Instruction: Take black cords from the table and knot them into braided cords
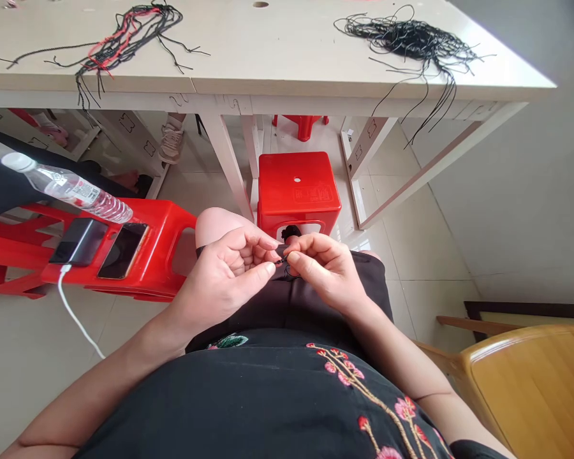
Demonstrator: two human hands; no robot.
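Tabletop (pixel 272 48) bears cords (pixel 411 39); stool (pixel 160 220) with phone (pixel 123 250) flanks left hand (pixel 222 274).

Black cord (pixel 280 260) – thin and dark, only short part is visible. Held between two hands, above lap (pixel 268 305): left hand (pixel 232 268) has it at tips of thumb and fingers, right hand (pixel 325 268) pinches it between thumb and forefinger. In narrow space between fingertips it looks like small dark lump – too small to tell if knotted. Under right fingertips, fine slack curve of same cord hangs down. Rest is hidden by fingers or lost against dark clothing.
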